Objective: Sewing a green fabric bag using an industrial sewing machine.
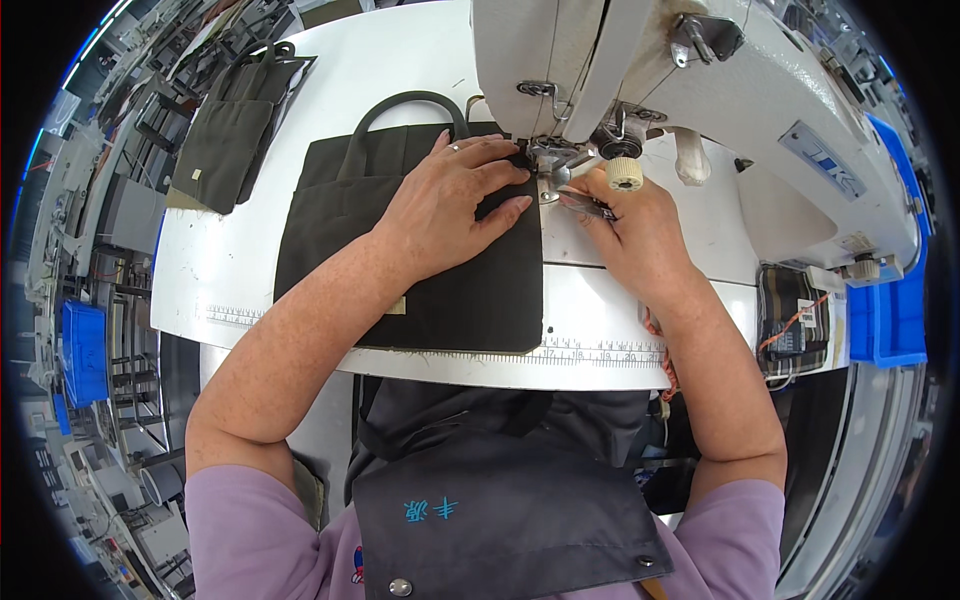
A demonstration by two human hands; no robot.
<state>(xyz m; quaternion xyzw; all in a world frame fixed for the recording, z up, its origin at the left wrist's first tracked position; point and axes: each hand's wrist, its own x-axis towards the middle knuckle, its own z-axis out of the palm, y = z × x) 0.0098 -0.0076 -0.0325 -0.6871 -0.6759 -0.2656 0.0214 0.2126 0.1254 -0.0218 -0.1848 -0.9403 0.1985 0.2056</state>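
Landmark: the white sewing machine. The dark green bag lies flat just left of its needle area, upper right edge close up to the presser foot. Can't tell if the foot is pressing on it; fingers and metal parts cover that corner. The bag's loop handle sticks out past the top edge, left of the machine; a small pale tag shows lower down, partly behind the left forearm.

Hands are apart, one each side of the machine's needle area. Left hand: palm down on the bag, fingers loosely spread, fingertips near the foot, not gripping; ring on one finger. Right hand: just right of the foot, fingers closed around a small metal tool, looks like snips, end near the foot. Can't tell if the blades are parted.

A cream knob on the machine sits right above the right hand. The white table runs under the machine, ruler strip along the edge nearest the person. Second dark green bag lies well left of the machine, also handled and tagged. Blue bin on the machine's far right.
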